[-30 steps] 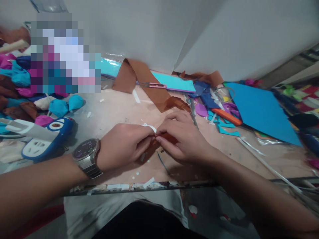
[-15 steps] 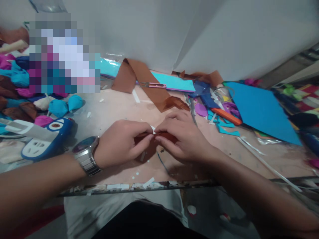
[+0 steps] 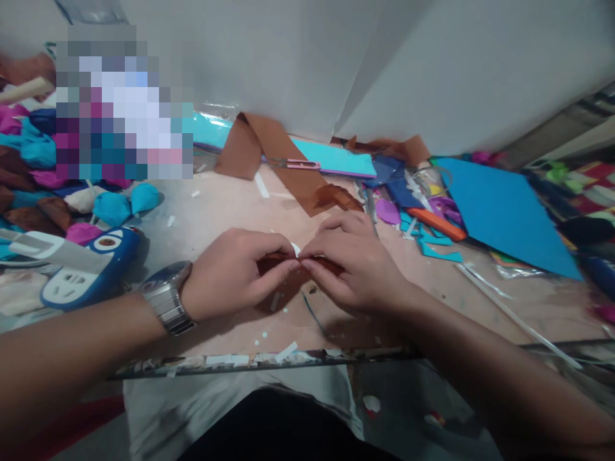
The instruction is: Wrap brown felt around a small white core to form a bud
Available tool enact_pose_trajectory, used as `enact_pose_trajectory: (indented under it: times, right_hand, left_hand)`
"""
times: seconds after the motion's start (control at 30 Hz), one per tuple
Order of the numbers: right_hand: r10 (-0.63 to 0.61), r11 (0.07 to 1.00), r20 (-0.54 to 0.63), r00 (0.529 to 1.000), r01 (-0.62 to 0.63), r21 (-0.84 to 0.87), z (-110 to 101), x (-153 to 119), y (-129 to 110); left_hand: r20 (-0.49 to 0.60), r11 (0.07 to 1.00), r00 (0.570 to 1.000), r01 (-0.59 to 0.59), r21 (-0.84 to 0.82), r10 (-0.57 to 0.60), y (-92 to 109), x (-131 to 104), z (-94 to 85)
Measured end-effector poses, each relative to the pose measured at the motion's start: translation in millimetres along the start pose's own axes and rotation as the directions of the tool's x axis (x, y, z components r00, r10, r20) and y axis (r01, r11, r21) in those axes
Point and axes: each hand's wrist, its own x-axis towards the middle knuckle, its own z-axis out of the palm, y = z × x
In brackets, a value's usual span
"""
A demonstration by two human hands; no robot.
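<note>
My left hand (image 3: 235,272), with a metal watch (image 3: 170,301) on its wrist, pinches a small brown piece (image 3: 276,258) between thumb and fingers. My right hand (image 3: 358,262) pinches the same brown piece from the other side, and the two thumb tips nearly touch. Most of the piece is hidden by the fingers. Just beyond the fingertips a bit of white shows. Behind my right hand lies a long brown strip (image 3: 293,176), folded over at its far end, with a pink-handled tool (image 3: 295,164) on it.
An orange cutter (image 3: 437,224) lies at right among cyan scraps, beside a blue sheet (image 3: 509,214). At left are a blue-and-white power socket (image 3: 91,272) and several coloured wrapped pieces (image 3: 113,208). White scraps line the table's front edge (image 3: 225,362).
Both hands keep their pinch on the brown piece. My left hand and wrist have tilted slightly, and the brown piece appears narrower between the fingers.
</note>
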Motion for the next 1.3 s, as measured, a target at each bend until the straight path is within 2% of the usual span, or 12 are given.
enact_pose_trajectory:
  times: [0.1, 0.27, 0.33, 0.6, 0.97, 1.3]
  right_hand:
    - [-0.015, 1.000, 0.006, 1.000, 0.015, 0.011, 1, 0, 0]
    - [-0.013, 0.999, 0.002, 1.000, 0.013, 0.034, 0, -1, -1]
    - [-0.013, 0.999, 0.006, 1.000, 0.013, 0.049, 0, -1, -2]
    - [0.035, 0.995, 0.049, 0.998, -0.039, 0.095, -7, 1, 1]
    - [-0.012, 1.000, 0.077, 0.997, 0.014, -0.021, -5, 2, -1]
    - [0.045, 0.999, 0.111, 0.993, -0.044, -0.014, -9, 2, 1]
  left_hand:
    - [0.002, 0.999, 0.999, -0.037, 0.037, 0.037, -2, -1, 2.2]
    - [-0.019, 0.967, 0.988, -0.149, 0.206, 0.156, -8, -2, 5.4]
    - [-0.006, 0.959, 0.986, -0.161, 0.235, 0.167, -8, -1, 5.8]
    - [0.026, 0.998, 0.998, -0.059, 0.005, 0.059, -3, 3, 0.3]
    - [0.071, 0.999, 0.996, 0.048, 0.002, -0.048, -5, 0, 5.0]
    - [0.113, 0.979, 0.989, 0.116, -0.166, -0.098, -6, 3, 3.4]
